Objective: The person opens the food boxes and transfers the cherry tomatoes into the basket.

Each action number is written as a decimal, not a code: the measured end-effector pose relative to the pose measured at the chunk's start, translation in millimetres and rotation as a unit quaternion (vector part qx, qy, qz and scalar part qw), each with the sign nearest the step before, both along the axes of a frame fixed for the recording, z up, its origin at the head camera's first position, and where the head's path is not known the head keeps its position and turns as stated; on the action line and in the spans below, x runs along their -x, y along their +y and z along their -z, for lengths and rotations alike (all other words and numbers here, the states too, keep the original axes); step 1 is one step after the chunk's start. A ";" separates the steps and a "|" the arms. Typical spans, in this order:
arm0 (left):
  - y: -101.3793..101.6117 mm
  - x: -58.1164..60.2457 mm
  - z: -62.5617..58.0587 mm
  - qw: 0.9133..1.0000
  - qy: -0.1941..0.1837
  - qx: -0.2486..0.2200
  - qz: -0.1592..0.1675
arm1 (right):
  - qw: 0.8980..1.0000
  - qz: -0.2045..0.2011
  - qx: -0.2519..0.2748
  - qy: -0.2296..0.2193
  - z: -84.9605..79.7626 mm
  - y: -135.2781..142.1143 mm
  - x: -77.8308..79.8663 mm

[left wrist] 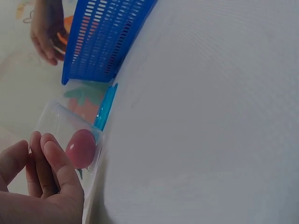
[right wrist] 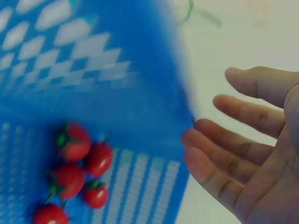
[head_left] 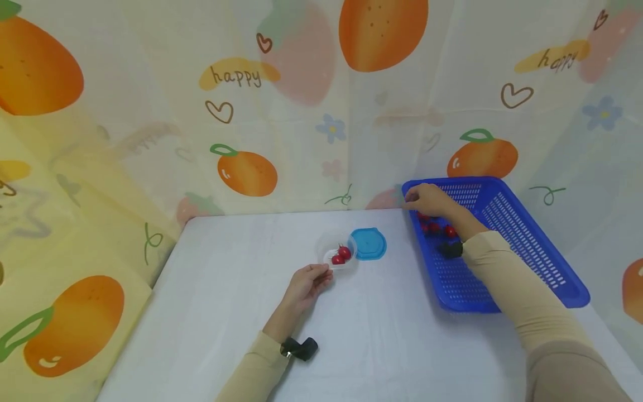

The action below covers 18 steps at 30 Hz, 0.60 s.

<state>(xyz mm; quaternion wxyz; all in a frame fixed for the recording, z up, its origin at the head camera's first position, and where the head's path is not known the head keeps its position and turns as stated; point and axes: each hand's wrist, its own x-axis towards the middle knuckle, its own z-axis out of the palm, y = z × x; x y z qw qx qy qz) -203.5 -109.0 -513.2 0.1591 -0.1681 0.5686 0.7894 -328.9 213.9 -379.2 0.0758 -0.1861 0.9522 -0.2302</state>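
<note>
A small clear plastic container (head_left: 325, 245) stands on the table with two cherry tomatoes (head_left: 344, 253) inside. My left hand (head_left: 307, 283) pinches its near rim between thumb and fingertips; the left wrist view shows one cherry tomato (left wrist: 81, 149) behind the clear wall. Just to the container's right lies a round blue lid (head_left: 369, 244). My right hand (head_left: 429, 200) is over the far left corner of a blue basket (head_left: 545, 245). In the right wrist view its fingers (right wrist: 224, 135) are loosely spread at the basket's edge, with nothing held. Several cherry tomatoes (right wrist: 67, 179) lie in that basket.
A white cloth covers the table (head_left: 226, 262). Behind it hangs a curtain (head_left: 301, 128) printed with fruit, hearts and words. The basket's mesh walls rise at the right side, and the right forearm (head_left: 522, 290) crosses over them.
</note>
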 end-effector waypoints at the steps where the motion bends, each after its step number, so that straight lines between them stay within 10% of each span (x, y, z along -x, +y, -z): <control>1: 0.2 0.2 -0.3 1.000 -0.001 0.001 0.000 | 1.000 -0.005 -0.002 0.005 -0.6 -5.8 0.0; 18: 1.6 -0.6 1.9 1.000 0.004 0.003 0.001 | 0.995 -0.098 -0.016 0.025 -7.5 -82.5 -24.7</control>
